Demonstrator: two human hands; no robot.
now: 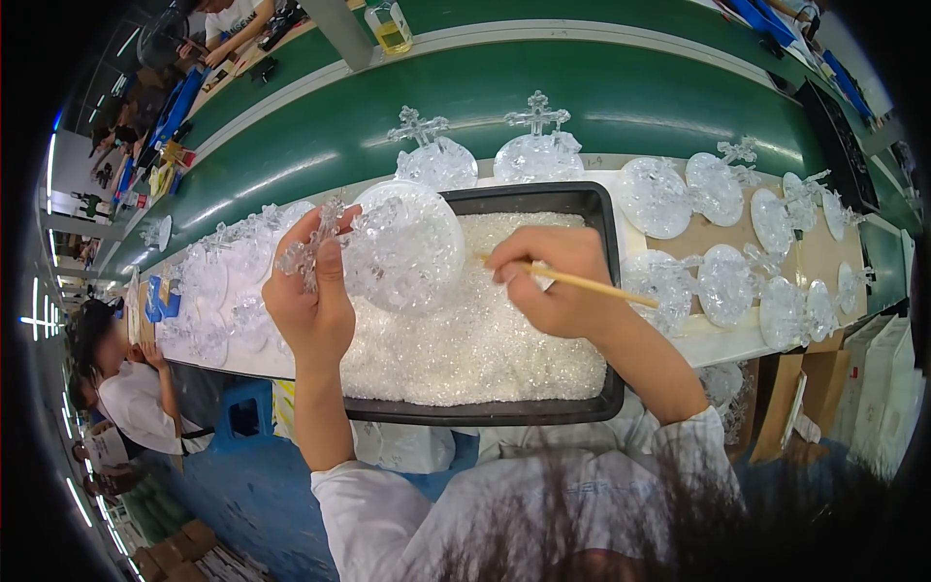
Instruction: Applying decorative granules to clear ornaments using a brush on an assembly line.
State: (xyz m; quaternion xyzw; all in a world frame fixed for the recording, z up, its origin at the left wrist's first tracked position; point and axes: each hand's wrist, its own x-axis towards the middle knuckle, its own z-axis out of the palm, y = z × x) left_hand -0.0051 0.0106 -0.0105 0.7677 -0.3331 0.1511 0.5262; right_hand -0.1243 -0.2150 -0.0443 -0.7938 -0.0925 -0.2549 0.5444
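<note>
My left hand (315, 306) is closed round the cross-shaped stem of a clear ornament (412, 242). Its round, glittering disc tilts over a black tray (610, 320) filled with sparkling white granules (475, 359). In my right hand (558, 272) is a thin wooden stick (606, 288), pinched between thumb and fingers. The stick's back end slants toward the lower right, and its front end points at the disc's right edge. I cannot tell whether that tip touches the disc or what kind of tip it has.
Similar clear ornaments (655, 199) lie right of the tray, with more (208, 276) crowded at its left. Two cross-topped pieces (538, 145) stand behind it. Beyond runs a green bench surface (621, 87) with a bottle of yellow liquid (393, 34). A person (136, 398) sits at far left.
</note>
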